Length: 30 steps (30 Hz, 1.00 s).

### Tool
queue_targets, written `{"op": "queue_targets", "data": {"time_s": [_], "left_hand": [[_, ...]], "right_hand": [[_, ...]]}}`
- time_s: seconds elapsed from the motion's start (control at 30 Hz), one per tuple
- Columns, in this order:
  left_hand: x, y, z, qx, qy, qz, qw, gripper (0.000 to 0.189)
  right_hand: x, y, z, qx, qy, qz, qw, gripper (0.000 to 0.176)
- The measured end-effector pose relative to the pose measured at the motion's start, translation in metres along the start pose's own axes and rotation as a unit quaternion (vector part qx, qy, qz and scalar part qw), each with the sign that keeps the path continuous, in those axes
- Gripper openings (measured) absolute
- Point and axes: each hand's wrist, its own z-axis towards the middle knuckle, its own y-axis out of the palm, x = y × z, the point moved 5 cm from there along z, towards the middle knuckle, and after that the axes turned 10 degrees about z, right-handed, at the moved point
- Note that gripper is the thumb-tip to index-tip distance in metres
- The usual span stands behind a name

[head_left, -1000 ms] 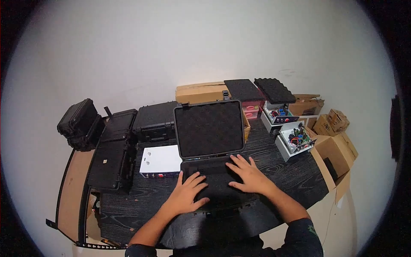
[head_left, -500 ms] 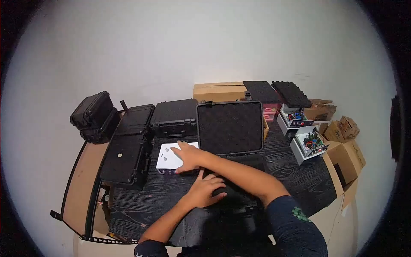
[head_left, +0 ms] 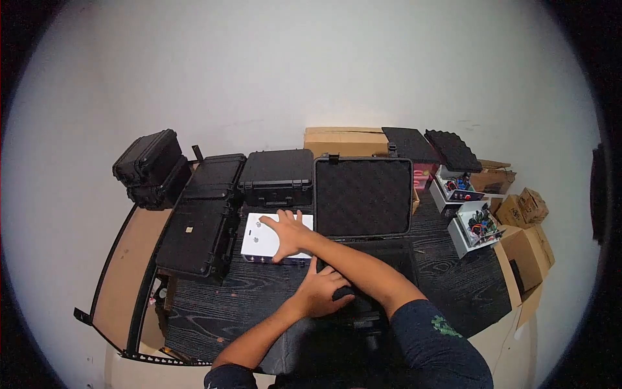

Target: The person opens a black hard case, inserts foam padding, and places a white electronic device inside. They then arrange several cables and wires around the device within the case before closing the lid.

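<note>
A white box (head_left: pixel 262 241) with small round fittings along its front side lies on the dark table. My right hand (head_left: pixel 293 235) spans it from above, with the thumb at its front edge and the fingers spread towards its back edge. My right forearm crosses over in front of my left hand (head_left: pixel 319 292). That hand lies low at the left front of an open black case (head_left: pixel 364 194), fingers and thumb apart. Something dark shows between thumb and fingers; I cannot make out what. Grey-black egg-crate foam lines the raised lid, while my arm hides much of the case's lower half.
Closed black cases (head_left: pixel 194 236) stand left and behind (head_left: pixel 277 175), with two stacked (head_left: pixel 149 159) farther left. At right are two white housings with exposed wiring (head_left: pixel 476 227), foam sheets (head_left: pixel 451 149) and cardboard boxes (head_left: pixel 521 253). A long cardboard box (head_left: pixel 346 137) is behind the open lid.
The whole view has shifted a little, so things appear farther right. My right hand stays on the white box. The fingers of my left hand sit slightly closer together.
</note>
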Motion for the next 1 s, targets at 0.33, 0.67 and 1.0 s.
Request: {"op": "queue_targets", "data": {"time_s": [0.33,0.67,1.0], "left_hand": [[-0.003,0.000,-0.001,-0.002,-0.040,-0.002,0.999,0.035],[-0.077,0.080,-0.029,0.019,-0.207,-0.239,0.948,0.050],[-0.058,0.027,-0.012,0.123,-0.216,-0.189,0.950,0.048]], "right_hand": [[-0.076,-0.120,-0.021,0.145,-0.198,0.184,0.952,0.131],[-0.043,-0.195,-0.189,0.065,-0.202,0.289,0.933,0.128],[0.023,-0.156,-0.273,-0.074,-0.024,0.404,0.912,0.123]]}}
